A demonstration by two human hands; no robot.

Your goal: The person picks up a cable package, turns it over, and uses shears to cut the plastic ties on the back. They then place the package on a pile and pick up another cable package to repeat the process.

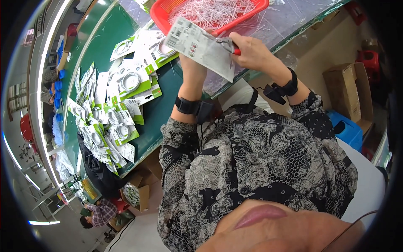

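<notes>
We are listing: a cardboard box point(343, 88), right; a blue container point(348, 131) beside it; a red stool point(369, 62); a checked shirt point(103, 213).

Packing workshop: coiled white cables on green-and-white cards point(130, 82) are lying on green tabletop point(103, 48); red plastic basket point(264, 6) is holding thin clear strips point(212, 12); white tube lights point(40, 80) are glowing.

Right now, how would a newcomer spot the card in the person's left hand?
Start from the red basket of thin white strips at the top. Just below it, the left hand holds a pale printed card, and the right hand has a red-handled tool at its right edge. Unlike the packages piled on the green table, this card is held up.
</notes>
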